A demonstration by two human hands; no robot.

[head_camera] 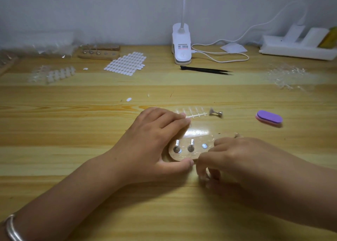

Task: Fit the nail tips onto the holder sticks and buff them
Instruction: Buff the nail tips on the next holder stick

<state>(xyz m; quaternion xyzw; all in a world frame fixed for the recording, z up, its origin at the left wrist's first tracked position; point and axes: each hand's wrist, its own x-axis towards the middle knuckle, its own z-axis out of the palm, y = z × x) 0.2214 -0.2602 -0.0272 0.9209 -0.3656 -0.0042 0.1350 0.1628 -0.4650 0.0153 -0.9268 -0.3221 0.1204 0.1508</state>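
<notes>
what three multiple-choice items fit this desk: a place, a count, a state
1. Where is the purple buffer? A right of the holder base; B left of it; C on it.
2. How many sticks stand on the base? A none; B two; C five.
3. The loose stick beyond the base is: A upright; B in a hand; C lying on the table.
Answers: 1 A, it lies off to the base's right; 2 B, two stand beside a bare spot; 3 C, it lies flat on the table.

White clip lamp (181,45) at the table's (54,135) far edge | black tweezers (206,70) lying just in front of it | white power strip (295,48) in the far right corner
</notes>
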